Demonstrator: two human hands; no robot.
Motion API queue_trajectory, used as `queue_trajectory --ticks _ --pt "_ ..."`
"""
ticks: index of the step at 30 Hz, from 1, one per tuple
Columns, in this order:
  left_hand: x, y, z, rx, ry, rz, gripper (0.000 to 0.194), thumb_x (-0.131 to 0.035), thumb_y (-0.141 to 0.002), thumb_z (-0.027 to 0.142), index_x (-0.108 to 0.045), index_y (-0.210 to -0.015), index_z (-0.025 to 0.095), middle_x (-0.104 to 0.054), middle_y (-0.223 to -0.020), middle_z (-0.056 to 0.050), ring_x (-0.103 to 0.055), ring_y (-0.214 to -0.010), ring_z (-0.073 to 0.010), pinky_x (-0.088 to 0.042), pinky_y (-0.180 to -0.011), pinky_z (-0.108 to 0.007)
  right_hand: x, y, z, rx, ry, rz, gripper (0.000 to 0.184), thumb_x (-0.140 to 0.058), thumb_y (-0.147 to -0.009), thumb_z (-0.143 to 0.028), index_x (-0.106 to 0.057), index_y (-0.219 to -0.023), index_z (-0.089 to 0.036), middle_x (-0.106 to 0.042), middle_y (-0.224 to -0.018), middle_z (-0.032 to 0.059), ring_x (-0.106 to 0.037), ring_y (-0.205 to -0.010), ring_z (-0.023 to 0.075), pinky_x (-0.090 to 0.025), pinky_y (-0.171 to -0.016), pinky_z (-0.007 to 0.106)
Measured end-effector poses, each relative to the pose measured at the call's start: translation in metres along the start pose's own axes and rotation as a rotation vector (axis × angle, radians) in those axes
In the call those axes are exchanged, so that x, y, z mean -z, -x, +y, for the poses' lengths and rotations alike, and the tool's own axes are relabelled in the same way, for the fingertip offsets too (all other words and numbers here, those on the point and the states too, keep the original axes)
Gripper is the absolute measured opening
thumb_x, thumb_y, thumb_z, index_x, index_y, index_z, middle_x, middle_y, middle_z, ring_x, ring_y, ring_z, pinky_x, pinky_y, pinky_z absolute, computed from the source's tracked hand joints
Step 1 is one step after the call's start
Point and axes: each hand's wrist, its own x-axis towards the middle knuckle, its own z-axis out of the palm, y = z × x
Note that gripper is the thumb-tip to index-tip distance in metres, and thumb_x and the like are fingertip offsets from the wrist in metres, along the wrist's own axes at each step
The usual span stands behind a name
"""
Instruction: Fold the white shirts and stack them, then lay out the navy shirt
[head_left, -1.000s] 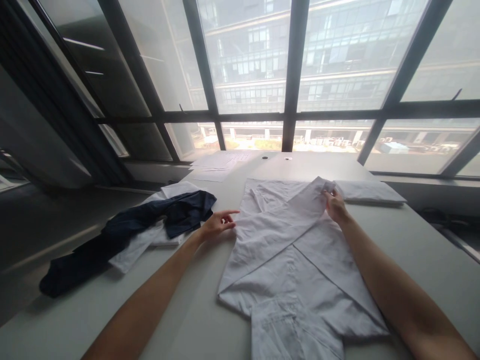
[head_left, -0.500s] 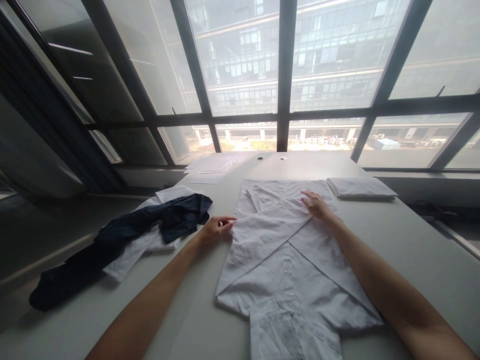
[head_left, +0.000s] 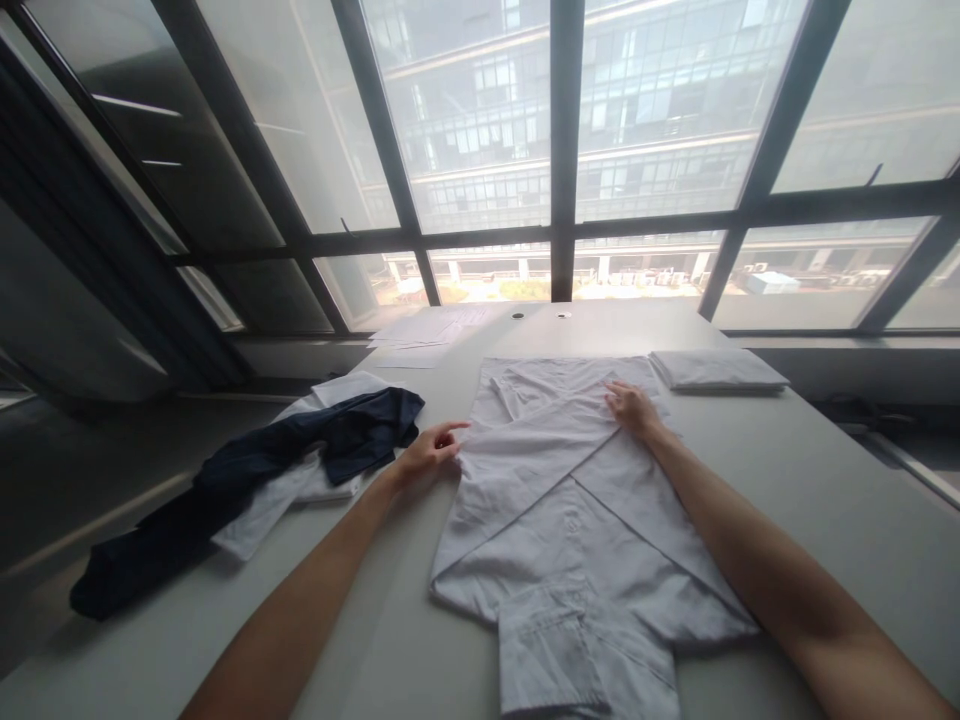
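Note:
A white shirt lies spread on the table, its sleeves folded across the body and overlapping. At the shirt's left edge is my left hand, index finger stretched out against the fabric and thumb held apart below it. My right hand rests on the upper right part of the shirt, palm down, with the fingers extended over the folded sleeve. Neither hand visibly grips the cloth. Toward me, the narrower lower section of the shirt runs to the bottom of the view.
Dark navy clothing lies heaped over white garments on the left. A folded white cloth sits at the back right. Papers lie at the far left of the white table, before large windows.
My left index finger has lifted slightly and parted from the thumb at the shirt's edge. My right hand stays almost in place on the fabric. The shirt looks nearly unchanged.

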Motion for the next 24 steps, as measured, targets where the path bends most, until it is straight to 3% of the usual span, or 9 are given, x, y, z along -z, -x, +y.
queue_trajectory --ticks 3,8,11,13,15,19,22,24 --pt "-0.005 -0.001 0.001 -0.015 -0.095 0.022 0.047 -0.060 -0.086 0.041 -0.071 -0.123 0.014 -0.061 -0.081 -0.001 -0.054 -0.071 -0.0149 -0.047 -0.070 -0.026 0.003 0.001 0.001 -0.027 -0.002 0.074 0.039 -0.041 -0.098 -0.025 -0.070 -0.122 -0.014 -0.068 -0.127 0.0153 -0.057 -0.124 0.0279 -0.039 -0.110 0.039" --pt "-0.018 -0.002 0.021 -0.185 -0.151 0.335 0.031 -0.049 -0.088 0.020 -0.075 -0.105 0.017 -0.067 -0.106 -0.009 -0.063 -0.102 -0.0212 -0.049 -0.097 -0.033 0.000 0.004 0.000 0.015 -0.004 0.030 0.029 -0.053 -0.093 -0.029 -0.076 -0.108 -0.020 -0.073 -0.117 0.0092 -0.062 -0.112 0.0261 -0.044 -0.103 0.036" --pt "-0.027 0.003 0.044 -0.245 -0.131 0.378 0.033 -0.045 -0.088 0.011 -0.075 -0.099 0.018 -0.070 -0.105 -0.008 -0.064 -0.106 -0.0213 -0.049 -0.100 -0.034 -0.002 0.005 -0.001 0.022 0.005 0.010 0.028 -0.054 -0.094 -0.031 -0.076 -0.106 -0.020 -0.072 -0.120 0.0094 -0.061 -0.114 0.0267 -0.044 -0.102 0.037" --pt "-0.038 0.009 0.057 -0.300 -0.122 0.280 0.033 -0.044 -0.091 0.011 -0.075 -0.102 0.018 -0.072 -0.108 -0.008 -0.066 -0.108 -0.0214 -0.050 -0.100 -0.034 -0.002 0.005 -0.001 0.018 0.012 0.009 0.030 -0.051 -0.095 -0.030 -0.076 -0.108 -0.020 -0.073 -0.120 0.0102 -0.061 -0.114 0.0271 -0.044 -0.102 0.037" --pt "-0.053 0.016 0.067 -0.375 -0.173 0.092 0.034 -0.046 -0.097 0.015 -0.074 -0.115 0.020 -0.071 -0.121 -0.009 -0.064 -0.117 -0.0224 -0.047 -0.106 -0.037 -0.001 0.005 -0.001 0.017 0.019 0.003 0.030 -0.051 -0.095 -0.030 -0.076 -0.107 -0.020 -0.073 -0.119 0.0099 -0.061 -0.114 0.0273 -0.044 -0.102 0.037" --pt "-0.083 0.031 0.069 -0.440 -0.410 -0.258 0.048 -0.057 -0.100 0.035 -0.055 -0.147 0.027 -0.044 -0.158 -0.011 -0.035 -0.149 -0.0318 -0.024 -0.123 -0.054 0.001 0.005 -0.002 0.002 0.039 0.005 0.034 -0.050 -0.096 -0.030 -0.074 -0.117 -0.019 -0.072 -0.123 0.0111 -0.060 -0.117 0.0289 -0.044 -0.102 0.038" --pt "-0.091 0.036 0.067 -0.436 -0.474 -0.374 0.059 -0.058 -0.099 0.046 -0.046 -0.154 0.029 -0.031 -0.165 -0.012 -0.021 -0.154 -0.0370 -0.010 -0.123 -0.063 0.001 0.006 -0.002 -0.024 0.059 0.011 0.039 -0.050 -0.095 -0.028 -0.070 -0.127 -0.017 -0.071 -0.127 0.0124 -0.059 -0.119 0.0297 -0.043 -0.103 0.038" --pt "-0.089 0.033 0.067 -0.428 -0.398 -0.366 0.050 -0.052 -0.103 0.044 -0.051 -0.150 0.028 -0.040 -0.161 -0.010 -0.029 -0.152 -0.0324 -0.018 -0.124 -0.056 0.002 0.007 -0.003 -0.044 0.073 0.013 0.039 -0.050 -0.095 -0.027 -0.069 -0.128 -0.017 -0.070 -0.128 0.0124 -0.059 -0.119 0.0302 -0.043 -0.103 0.040"
